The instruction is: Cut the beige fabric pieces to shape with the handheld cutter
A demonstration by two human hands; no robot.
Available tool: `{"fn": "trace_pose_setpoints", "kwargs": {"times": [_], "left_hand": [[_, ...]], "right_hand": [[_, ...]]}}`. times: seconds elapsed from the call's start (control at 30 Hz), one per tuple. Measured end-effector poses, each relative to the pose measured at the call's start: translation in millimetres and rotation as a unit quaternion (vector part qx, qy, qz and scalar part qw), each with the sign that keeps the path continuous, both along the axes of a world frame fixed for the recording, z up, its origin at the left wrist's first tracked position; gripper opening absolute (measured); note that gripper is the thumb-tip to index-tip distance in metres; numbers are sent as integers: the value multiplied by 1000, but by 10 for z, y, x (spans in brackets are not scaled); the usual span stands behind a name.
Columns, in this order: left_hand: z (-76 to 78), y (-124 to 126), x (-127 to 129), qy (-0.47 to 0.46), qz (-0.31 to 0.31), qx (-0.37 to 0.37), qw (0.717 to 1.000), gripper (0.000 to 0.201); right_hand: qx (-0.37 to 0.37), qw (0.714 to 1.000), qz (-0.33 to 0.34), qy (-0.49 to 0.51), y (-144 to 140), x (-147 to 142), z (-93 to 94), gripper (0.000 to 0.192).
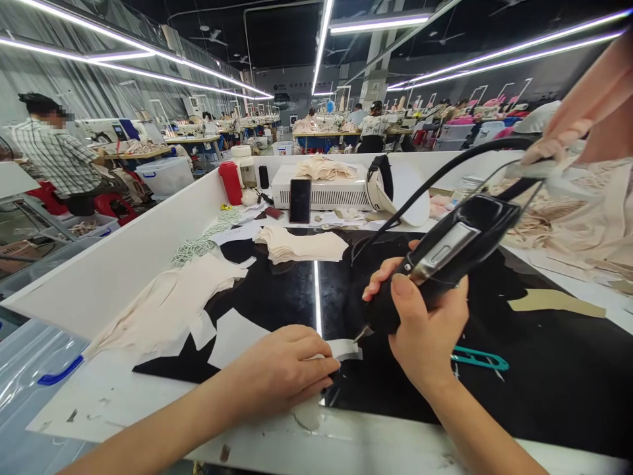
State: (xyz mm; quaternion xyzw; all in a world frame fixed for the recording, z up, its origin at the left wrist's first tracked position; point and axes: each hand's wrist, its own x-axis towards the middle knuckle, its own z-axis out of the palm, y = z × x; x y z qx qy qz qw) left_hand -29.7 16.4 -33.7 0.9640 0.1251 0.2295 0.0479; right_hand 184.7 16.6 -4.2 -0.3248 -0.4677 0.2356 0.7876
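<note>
My right hand (425, 323) grips a black corded hand tool (448, 254), held like a pen, with its thin tip down on a small white strip of material (346, 348). My left hand (284, 369) lies palm down on the black glossy work surface (544, 369) and pins the left end of that strip with its fingertips. The tool's black cable (445, 171) arcs up and to the right. Both hands meet near the front middle of the table.
Stacked beige fabric pieces (299, 244) lie behind, cut scraps (173, 303) to the left. Teal snips (479, 359) rest right of my right hand. A white box (326, 191), a phone (300, 200) and a red bottle (230, 183) stand at the back. Another person's hand (578, 112) reaches in top right.
</note>
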Motion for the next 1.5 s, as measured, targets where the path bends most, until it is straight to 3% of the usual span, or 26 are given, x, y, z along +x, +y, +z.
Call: {"fn": "trace_pose_setpoints", "kwargs": {"times": [0.3,0.6,0.93,1.5], "left_hand": [[-98,152,291,43,-2,40,998,24],[-104,166,223,68,22,34,997,26],[-120,159,211,62,33,29,997,24],[-83,136,208,70,56,11,996,28]], "right_hand": [[-13,1000,-9,3,8,32,-87,32],[-24,999,-28,6,-2,-32,13,32],[-27,998,-55,-23,16,-15,4,29],[-34,998,-37,-21,11,-23,-14,36]]}}
